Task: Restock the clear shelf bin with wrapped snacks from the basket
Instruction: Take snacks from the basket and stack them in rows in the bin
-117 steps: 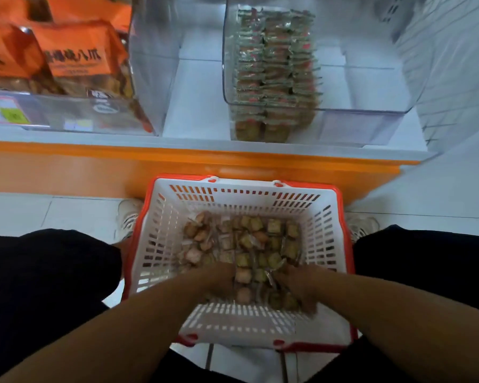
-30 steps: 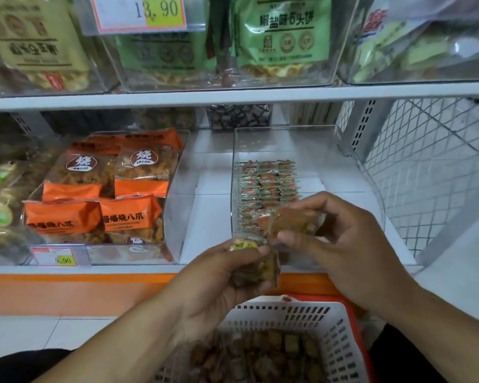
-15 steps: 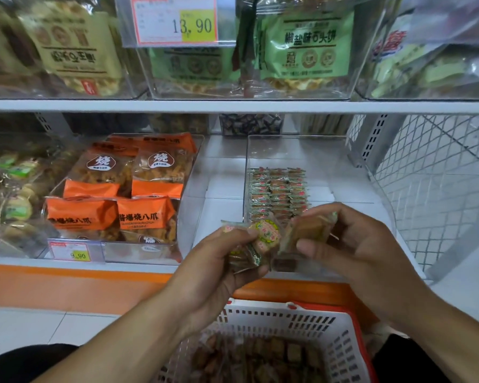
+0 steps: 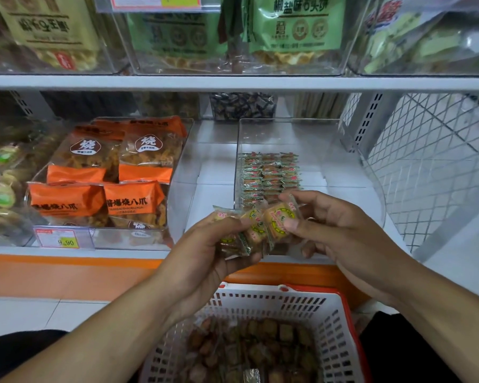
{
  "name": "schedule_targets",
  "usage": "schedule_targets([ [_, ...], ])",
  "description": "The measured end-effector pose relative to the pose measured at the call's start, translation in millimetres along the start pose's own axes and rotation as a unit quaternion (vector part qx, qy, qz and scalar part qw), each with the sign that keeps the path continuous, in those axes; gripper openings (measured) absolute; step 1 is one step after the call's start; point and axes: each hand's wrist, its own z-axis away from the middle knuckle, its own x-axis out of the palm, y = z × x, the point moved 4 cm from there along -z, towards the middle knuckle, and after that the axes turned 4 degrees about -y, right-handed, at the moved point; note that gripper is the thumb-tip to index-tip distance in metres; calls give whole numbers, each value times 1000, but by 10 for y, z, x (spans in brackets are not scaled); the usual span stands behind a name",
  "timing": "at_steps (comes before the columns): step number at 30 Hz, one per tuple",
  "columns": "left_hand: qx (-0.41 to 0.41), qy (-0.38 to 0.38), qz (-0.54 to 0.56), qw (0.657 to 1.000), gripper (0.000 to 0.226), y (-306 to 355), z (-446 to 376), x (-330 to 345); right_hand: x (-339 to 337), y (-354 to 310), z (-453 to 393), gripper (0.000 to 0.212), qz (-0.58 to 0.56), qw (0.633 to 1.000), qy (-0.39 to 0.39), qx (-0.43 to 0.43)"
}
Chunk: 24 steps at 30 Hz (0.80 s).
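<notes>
Judging by its few rows, the clear bin [image 4: 310, 161] is barely stocked; wrapped snacks [image 4: 256, 225] are gripped by both left hand [image 4: 205, 252] and right hand [image 4: 340, 230], while many remain in the basket [image 4: 274, 302].

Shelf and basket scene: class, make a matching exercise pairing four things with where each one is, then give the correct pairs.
Things:
1. wrapped snacks
2. basket
3. orange packets
4. price tag

Places:
A. on the front of the left bin
B. held between the left hand and right hand
C. stacked in the left bin
D. on the floor below the shelf

Pairs: 1-B, 2-D, 3-C, 4-A
</notes>
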Motion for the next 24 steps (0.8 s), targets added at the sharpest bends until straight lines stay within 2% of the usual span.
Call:
schedule_targets([
  [5, 1, -13, -20, 1000, 39, -19, -11, -11, 49, 28, 12, 49, -21, 998, -62, 16],
  [8, 18, 7, -44, 999, 43, -25, -29, -21, 77, 78, 23, 56, -80, 991, -89, 67],
  [11, 31, 22, -76, 996, 46, -36, -37, -29, 144, 128, 51, 44, -95, 982, -124, 102],
  [15, 48, 16, -81, 995, 59, -5, -11, -12, 163, 162, 56, 42, -146, 974, -108, 133],
  [16, 56, 9, -73, 996, 56, 12, -8, -2, 159, 159, 56, 44, -170, 969, -106, 144],
  [18, 73, -11, -58, 996, 35, 37, -12, 16, 149, 142, 59, 47, -203, 960, -112, 156],
  [20, 82, -14, -45, 996, 26, 39, -16, 11, 142, 131, 55, 41, -188, 962, -124, 152],
  [22, 78, -8, -58, 995, 36, 26, -26, -14, 137, 116, 40, 33, -130, 975, -124, 131],
  [24, 64, -5, -83, 995, 38, 12, -37, -30, 108, 89, 14, 36, -84, 986, -108, 97],
])
